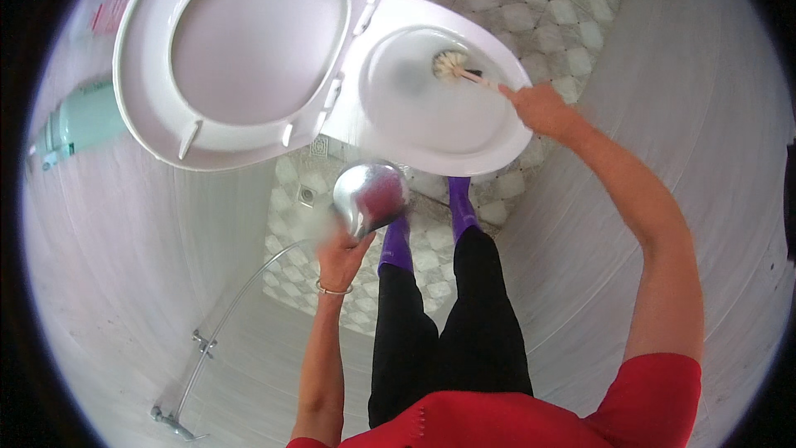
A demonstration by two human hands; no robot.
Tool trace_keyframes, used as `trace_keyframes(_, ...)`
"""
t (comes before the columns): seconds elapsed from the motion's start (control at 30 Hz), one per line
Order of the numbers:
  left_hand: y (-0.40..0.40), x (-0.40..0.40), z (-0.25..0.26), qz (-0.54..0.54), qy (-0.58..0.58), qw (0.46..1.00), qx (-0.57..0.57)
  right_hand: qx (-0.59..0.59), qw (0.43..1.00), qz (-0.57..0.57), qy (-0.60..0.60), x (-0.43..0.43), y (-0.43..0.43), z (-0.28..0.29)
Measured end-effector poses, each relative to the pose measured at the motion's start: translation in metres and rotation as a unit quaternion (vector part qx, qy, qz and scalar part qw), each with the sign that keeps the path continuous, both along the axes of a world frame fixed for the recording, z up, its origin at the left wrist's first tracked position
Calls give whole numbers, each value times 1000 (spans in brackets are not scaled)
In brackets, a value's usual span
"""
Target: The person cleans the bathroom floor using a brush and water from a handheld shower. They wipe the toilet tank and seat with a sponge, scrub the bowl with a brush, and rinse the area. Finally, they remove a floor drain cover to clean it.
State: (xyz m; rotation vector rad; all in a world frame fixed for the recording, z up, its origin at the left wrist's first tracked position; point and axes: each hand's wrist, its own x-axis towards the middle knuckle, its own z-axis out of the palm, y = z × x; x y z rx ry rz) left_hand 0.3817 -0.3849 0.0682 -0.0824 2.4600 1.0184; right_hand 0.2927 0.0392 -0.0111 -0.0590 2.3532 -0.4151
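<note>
In my right hand is the handle of a toilet brush; its round, pale bristle head rests inside the white toilet bowl, near the far side. My left hand grips a round chrome shower head, held low in front of the bowl. Red reflects in its shiny surface, and the area beside the fingers is blurred. The raised seat and lid lean back to the left of the bowl. Part of the brush handle is hidden by my right fingers.
A flexible metal hose runs from a wall-mounted mixer tap past a wall bracket. A teal container is at the left wall. Floor drains lie in the checked tiles. Purple boots stand below the bowl.
</note>
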Motion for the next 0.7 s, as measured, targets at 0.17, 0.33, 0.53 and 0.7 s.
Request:
trace_keyframes(0.17, -5, 0, -7, 22, 4, 1000, 19, -60, 998, 2, 19, 70, -55, -80)
trace_keyframes(0.33, -11, 2, -29, 68, 5, 996, 56, -69, 988, -81, -115, -22, -137, -164)
trace_keyframes(0.53, -13, -2, -24, 43, -13, 998, 33, -301, 806, -466, -205, 8, -172, -159)
trace_keyframes(0.7, -15, -5, -28, 121, -52, 989, 72, -485, 433, -680, -339, 38, -177, -71)
